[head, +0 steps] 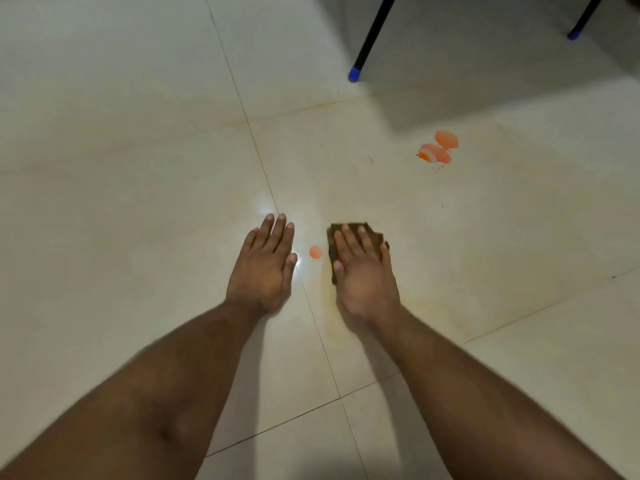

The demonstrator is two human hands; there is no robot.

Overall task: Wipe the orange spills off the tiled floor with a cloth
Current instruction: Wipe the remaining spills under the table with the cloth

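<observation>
Right hand (363,271) flat on cloth (349,230), spill (315,252) beside — apart

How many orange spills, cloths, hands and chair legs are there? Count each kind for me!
Orange spills: 2, a small round drop between the hands and a bigger splat farther off
Brown cloth: 1
Hands: 2, left hand and right hand
Black chair legs with blue tips: 2
Total: 7

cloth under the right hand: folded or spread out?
Folded, apparently: the cloth is a compact pad, barely wider than the right hand pressing it flat. Layers cannot be seen.
</observation>
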